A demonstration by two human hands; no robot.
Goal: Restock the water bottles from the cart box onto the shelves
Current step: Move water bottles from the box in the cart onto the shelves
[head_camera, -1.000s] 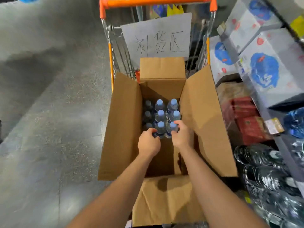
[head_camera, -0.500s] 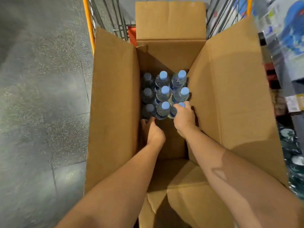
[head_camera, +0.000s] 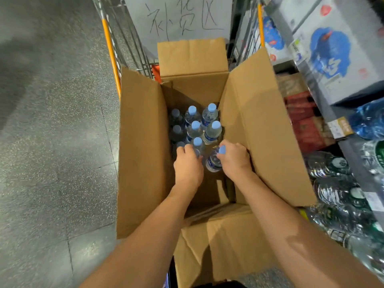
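An open cardboard box (head_camera: 143, 154) sits in the shopping cart (head_camera: 111, 53). Several clear water bottles with light blue caps (head_camera: 208, 118) stand upright at its far end. My right hand (head_camera: 234, 159) is closed around the neck of one bottle (head_camera: 214, 162), which leans out of the group, its cap by my thumb. My left hand (head_camera: 188, 166) is wrapped over the top of the nearest bottle in the middle row (head_camera: 197, 144); the fingers hide its shoulder.
A paper sign with handwritten characters (head_camera: 178, 19) hangs on the cart's far end. Shelves on the right carry white cartons with blue prints (head_camera: 332, 55), red packs (head_camera: 305, 119) and shrink-wrapped water bottles (head_camera: 340, 194). Grey speckled floor (head_camera: 54, 152) lies to the left.
My left hand has risen from the box floor onto a bottle top. My right hand has pulled its bottle back and tilted it. The camera has lifted, showing sign and shelves again.
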